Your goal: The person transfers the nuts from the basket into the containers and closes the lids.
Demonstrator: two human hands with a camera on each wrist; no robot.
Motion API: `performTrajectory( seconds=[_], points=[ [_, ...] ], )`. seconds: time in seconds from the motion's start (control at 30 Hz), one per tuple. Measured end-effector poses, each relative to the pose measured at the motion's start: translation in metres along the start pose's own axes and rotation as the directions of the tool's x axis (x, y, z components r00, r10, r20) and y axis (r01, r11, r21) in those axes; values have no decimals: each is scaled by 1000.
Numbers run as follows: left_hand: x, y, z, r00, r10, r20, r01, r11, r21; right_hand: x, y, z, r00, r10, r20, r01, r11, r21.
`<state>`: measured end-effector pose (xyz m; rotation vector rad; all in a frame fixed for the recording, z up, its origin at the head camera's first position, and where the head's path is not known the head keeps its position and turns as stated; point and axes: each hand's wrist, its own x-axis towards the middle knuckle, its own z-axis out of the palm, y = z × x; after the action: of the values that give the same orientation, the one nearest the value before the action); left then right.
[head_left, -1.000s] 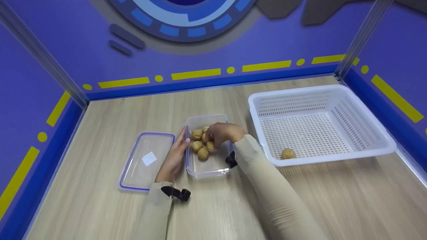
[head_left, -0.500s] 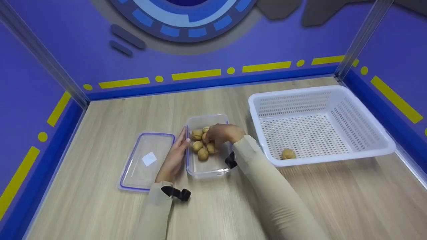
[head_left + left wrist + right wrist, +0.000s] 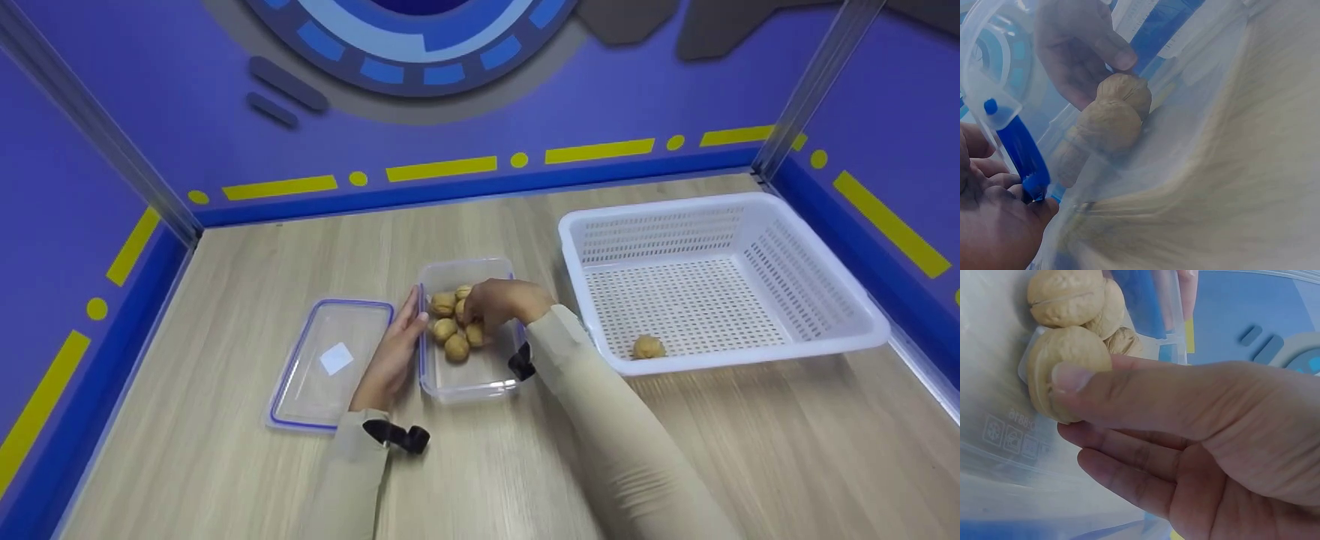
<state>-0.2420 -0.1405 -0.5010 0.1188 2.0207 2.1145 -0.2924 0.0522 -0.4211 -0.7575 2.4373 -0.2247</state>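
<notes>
A clear plastic food container (image 3: 480, 390) with blue-edged side flaps stands on the table, with several walnuts (image 3: 456, 347) in it. My left hand (image 3: 390, 356) rests along its left side, fingers extended by the wall and thumb at the rim. In the left wrist view, that hand touches a blue-edged flap (image 3: 1023, 152). My right hand (image 3: 504, 300) reaches into the container from the right. In the right wrist view, its thumb presses on a walnut (image 3: 1072, 349), pinching it against fingers partly hidden behind; other walnuts lie beside it.
The container's clear lid (image 3: 330, 382), with a blue seal and a white square label, lies to the left. A white perforated basket (image 3: 735, 356) stands at right, holding one walnut (image 3: 649, 346). Blue panels (image 3: 480, 127) enclose the table's back and sides.
Almost nothing differs. Both hands keep their places at the container, and the walnuts and basket stay put. The whole head view shifts very slightly.
</notes>
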Motion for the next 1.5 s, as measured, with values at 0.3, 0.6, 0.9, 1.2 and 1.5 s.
performTrajectory(
  seconds=[0.3,0.6,0.9,1.2,1.5],
  points=[
    [0,-1,1,999,26,20,-26,1000,-10,-4,0,-1,999,47,-27,-45,996,83],
    [-1,0,1,999,32,18,-31,999,-16,-9,3,-7,997,21,-69,-13,993,115],
    [-1,1,2,1000,25,13,-25,999,-28,-17,5,-15,996,11,-94,-1,995,100],
    [-1,1,1,1000,21,20,-21,1000,-22,-30,10,-26,988,-43,-147,56,995,85],
    [-1,0,1,1000,23,16,-23,1000,-13,-48,17,-36,975,-85,-206,95,995,39]
  ],
)
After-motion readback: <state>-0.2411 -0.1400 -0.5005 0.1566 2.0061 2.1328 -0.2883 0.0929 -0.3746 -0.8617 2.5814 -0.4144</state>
